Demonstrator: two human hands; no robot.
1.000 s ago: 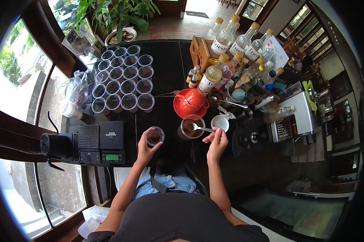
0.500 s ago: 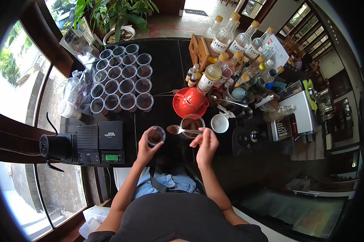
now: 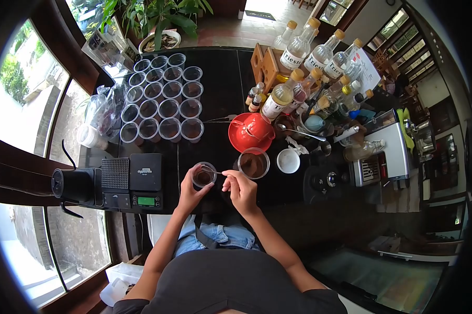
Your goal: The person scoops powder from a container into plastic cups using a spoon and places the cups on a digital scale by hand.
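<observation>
My left hand (image 3: 188, 194) is closed around a clear plastic cup (image 3: 204, 184) with something dark brown at its bottom. Pinched in the fingers of my right hand (image 3: 241, 194) is a metal spoon (image 3: 212, 171). Its bowl end dips inside the cup's rim, and what it carries is hard to make out. Just beyond my right hand stands a clear tub (image 3: 254, 164) of brown powder. To the right of that sits a small white bowl (image 3: 288, 161). A red dripper-like vessel on a red saucer (image 3: 236, 144) is behind the tub.
Rows of clear plastic cups (image 3: 169, 109) fill the counter's far left. Nearer on that side are a black scale (image 3: 145, 172) and a black kettle (image 3: 71, 184). Labelled glass bottles (image 3: 276, 102) crowd the back right, with a coffee machine (image 3: 390, 149) beyond them.
My right hand has moved left with the spoon, from above the tub of powder to the cup. The spoon's end has gone inside the cup's rim. My left hand still holds the cup.
</observation>
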